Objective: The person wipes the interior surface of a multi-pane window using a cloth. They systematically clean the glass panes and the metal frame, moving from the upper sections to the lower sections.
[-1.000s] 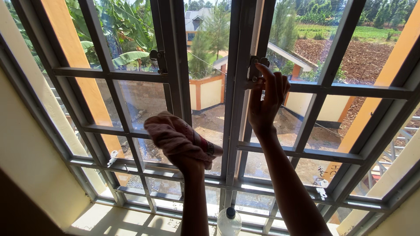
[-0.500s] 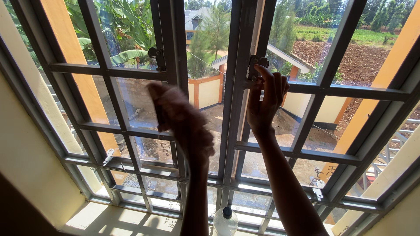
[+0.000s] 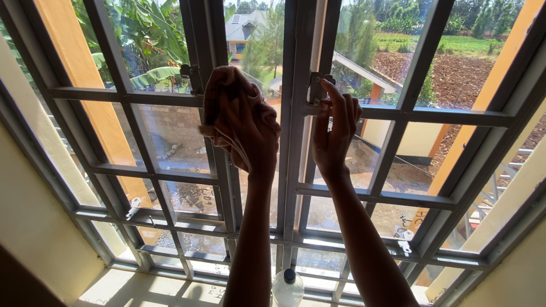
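Left hand: the left hand is raised against the window frame, fingers closed round a bunched cloth and pressing it to the upright bar of the left casement, just below the horizontal crossbar.

Cloth: pinkish and crumpled, it sits between the palm and the metal, a loose fold hanging toward the wrist; its far side is hidden by the hand.

Right hand: the right hand is lifted to the same height on the other side of the centre post, fingers extended and loosely open, fingertips touching the small metal latch fixed to the right casement. It grips nothing that can be made out.

Window: a grey metal frame of many panes, seen from inside and below. The two casements meet at the centre post, which stands between the two hands.

Left latch: a second catch sits on the left casement, just beside the cloth at upper left.

Sill: a clear plastic bottle with a dark cap stands on the sunlit sill, between the two forearms and well below the hands.

Outside: banana leaves at left, a grey-roofed house beyond, tilled red earth at right, orange-painted reveals flanking the opening.
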